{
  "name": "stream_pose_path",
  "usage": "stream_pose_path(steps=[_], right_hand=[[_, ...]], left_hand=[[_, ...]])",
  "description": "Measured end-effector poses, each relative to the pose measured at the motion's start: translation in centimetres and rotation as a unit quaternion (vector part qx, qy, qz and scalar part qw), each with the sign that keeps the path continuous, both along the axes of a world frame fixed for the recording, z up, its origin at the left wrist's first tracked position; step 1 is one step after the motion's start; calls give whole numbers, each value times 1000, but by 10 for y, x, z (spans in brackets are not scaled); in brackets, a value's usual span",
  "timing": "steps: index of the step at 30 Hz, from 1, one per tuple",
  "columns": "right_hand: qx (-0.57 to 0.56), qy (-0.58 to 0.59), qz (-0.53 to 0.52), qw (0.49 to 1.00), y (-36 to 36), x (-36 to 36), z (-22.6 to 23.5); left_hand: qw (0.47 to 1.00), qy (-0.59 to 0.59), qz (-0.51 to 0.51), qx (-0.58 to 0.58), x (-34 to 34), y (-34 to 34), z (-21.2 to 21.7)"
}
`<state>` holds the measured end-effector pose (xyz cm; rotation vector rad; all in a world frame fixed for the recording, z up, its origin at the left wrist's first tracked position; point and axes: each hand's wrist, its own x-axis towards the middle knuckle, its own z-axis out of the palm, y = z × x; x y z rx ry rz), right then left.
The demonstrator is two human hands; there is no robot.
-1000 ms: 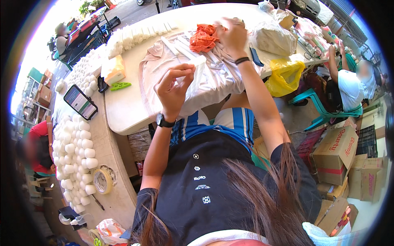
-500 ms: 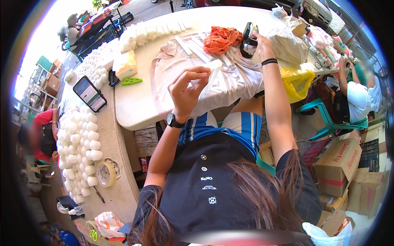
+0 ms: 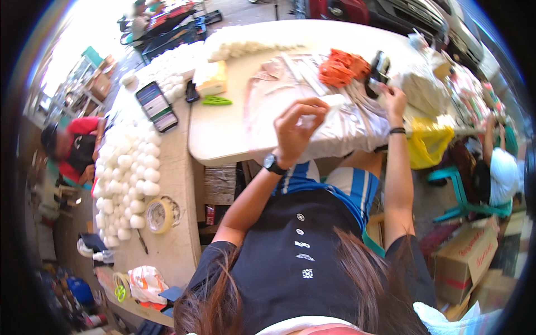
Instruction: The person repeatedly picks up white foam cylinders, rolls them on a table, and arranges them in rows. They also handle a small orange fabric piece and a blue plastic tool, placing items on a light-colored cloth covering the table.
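Observation:
My left hand (image 3: 298, 127) is raised over the near edge of the table, fingers pinched on a small white strip (image 3: 336, 102). Below it lies a pale pink folded garment (image 3: 290, 92) in clear wrap. My right hand (image 3: 392, 96) reaches farther across the garment and grips a black hand tool (image 3: 379, 70). A heap of orange pieces (image 3: 343, 67) lies just left of that tool. I wear a watch on my left wrist and a dark band on my right.
On the round white table (image 3: 223, 134) lie a green clip (image 3: 216, 100) and a yellow block (image 3: 212, 78). A side bench carries white balls (image 3: 131, 173), a phone (image 3: 157, 106) and a tape roll (image 3: 160, 215). A yellow bag (image 3: 427, 142) hangs at right; cardboard boxes (image 3: 466, 259) and other people are around.
My right hand left the orange heap, moved right and took hold of the black tool. My left hand stayed raised and pinched.

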<state>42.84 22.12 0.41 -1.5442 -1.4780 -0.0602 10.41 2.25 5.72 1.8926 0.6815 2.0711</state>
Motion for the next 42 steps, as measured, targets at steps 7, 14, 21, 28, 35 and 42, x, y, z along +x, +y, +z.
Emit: stream_pose_path(steps=[7, 14, 21, 28, 35, 42], right_hand=[[4, 27, 46, 999, 3, 11, 1], [-113, 103, 165, 974, -49, -8, 40], [-161, 369, 388, 829, -159, -88, 136], [-310, 328, 414, 791, -207, -127, 174], [-373, 251, 388, 805, -202, -133, 170], [-409, 166, 334, 833, -187, -130, 165]], left_hand=[[1000, -23, -5, 9, 5, -2, 2], [1000, -5, 24, 18, 8, -6, 3], [997, -56, 19, 48, 21, -1, -4], [998, -49, 32, 38, 31, -6, -10], [997, -8, 47, 60, 33, -5, -11], [992, 38, 92, 73, 34, -7, -15]])
